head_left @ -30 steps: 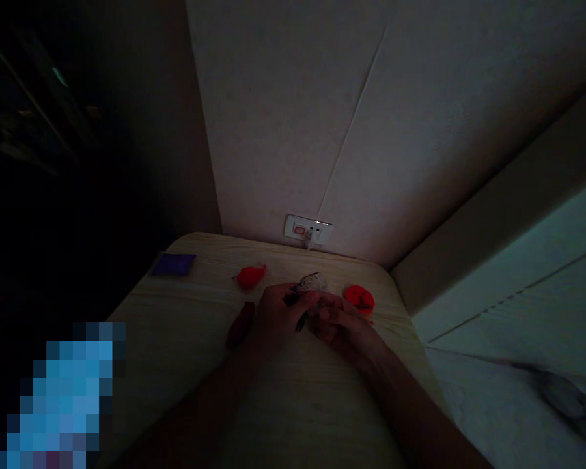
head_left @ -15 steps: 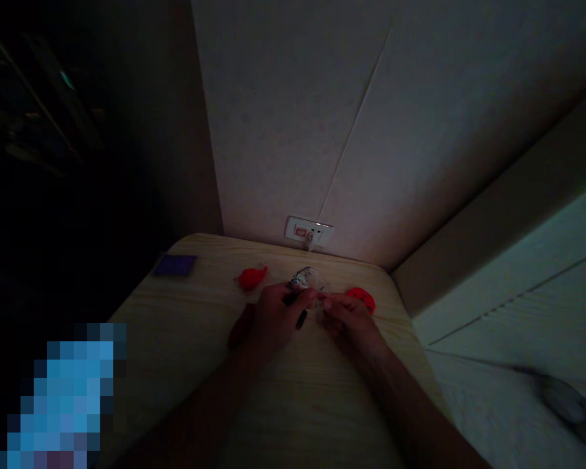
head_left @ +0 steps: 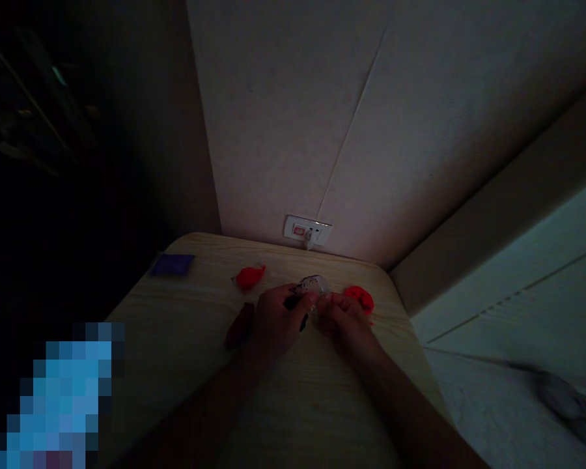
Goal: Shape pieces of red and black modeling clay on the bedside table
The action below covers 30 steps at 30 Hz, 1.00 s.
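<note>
Between both hands is a crinkled clear plastic wrapper [head_left: 314, 284] with black stuff inside or stuck to it. My left hand [head_left: 279, 317] is closed on its left side, and a black piece [head_left: 303, 322] shows below the fingers. My right hand [head_left: 346, 322] pinches the wrapper's right edge, fingertips close to the left thumb. Just past the right hand lies a flat red round piece [head_left: 359, 299] with dark spots. A red lump in clear wrap [head_left: 249, 278] rests beyond the left hand. Beside the left wrist is a dark red object [head_left: 240, 326], partly hidden.
A purple packet [head_left: 172, 264] lies at the far left of the wooden table [head_left: 293, 404]. On the wall behind is a socket [head_left: 307, 230] with a plug in it. A pale panel [head_left: 517, 280] borders the right side. The room is dim.
My right fingers have drawn in closer to the left thumb, and the clear wrapper has spread a little to the right. More of the dark red object shows beside the left wrist.
</note>
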Motion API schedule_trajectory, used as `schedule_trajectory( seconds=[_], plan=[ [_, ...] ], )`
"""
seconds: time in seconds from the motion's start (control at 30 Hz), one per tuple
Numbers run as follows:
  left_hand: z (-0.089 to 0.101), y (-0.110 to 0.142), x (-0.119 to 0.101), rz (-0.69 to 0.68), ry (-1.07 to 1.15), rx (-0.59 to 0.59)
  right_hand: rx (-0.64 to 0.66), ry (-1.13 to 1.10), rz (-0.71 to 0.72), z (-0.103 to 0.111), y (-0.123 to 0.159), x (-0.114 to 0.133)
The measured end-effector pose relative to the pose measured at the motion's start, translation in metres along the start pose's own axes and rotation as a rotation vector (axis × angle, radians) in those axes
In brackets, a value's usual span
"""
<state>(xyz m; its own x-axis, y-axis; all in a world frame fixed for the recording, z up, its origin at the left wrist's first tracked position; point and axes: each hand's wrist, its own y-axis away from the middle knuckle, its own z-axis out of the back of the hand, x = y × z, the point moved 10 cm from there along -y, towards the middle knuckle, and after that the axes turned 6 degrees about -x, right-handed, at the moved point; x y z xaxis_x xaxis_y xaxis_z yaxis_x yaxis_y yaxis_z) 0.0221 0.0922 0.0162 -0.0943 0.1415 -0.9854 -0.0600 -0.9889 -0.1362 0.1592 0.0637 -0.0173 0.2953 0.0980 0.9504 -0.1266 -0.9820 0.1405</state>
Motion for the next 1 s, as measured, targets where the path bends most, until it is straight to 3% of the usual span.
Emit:
schedule_trajectory(
  seconds=[0.17, 0.37, 0.5, 0.63, 1.0],
  plan=[
    [-0.001, -0.002, 0.01, 0.104, 0.11, -0.001, -0.002, -0.022, 0.057, 0.0, 0.0, -0.002],
    [-0.006, -0.001, 0.024, 0.315, 0.331, -0.003, 0.016, -0.224, -0.003, -0.005, 0.004, 0.007],
    [-0.007, -0.001, 0.025, 0.335, 0.376, -0.001, -0.006, -0.253, -0.036, -0.004, 0.005, 0.006],
    [0.0, -0.003, 0.02, 0.246, 0.244, -0.051, -0.084, -0.189, -0.011, 0.002, 0.005, 0.005],
    [0.016, 0.008, -0.025, -0.155, -0.187, -0.153, -0.181, -0.044, -0.036, 0.011, 0.003, -0.002]
  ],
)
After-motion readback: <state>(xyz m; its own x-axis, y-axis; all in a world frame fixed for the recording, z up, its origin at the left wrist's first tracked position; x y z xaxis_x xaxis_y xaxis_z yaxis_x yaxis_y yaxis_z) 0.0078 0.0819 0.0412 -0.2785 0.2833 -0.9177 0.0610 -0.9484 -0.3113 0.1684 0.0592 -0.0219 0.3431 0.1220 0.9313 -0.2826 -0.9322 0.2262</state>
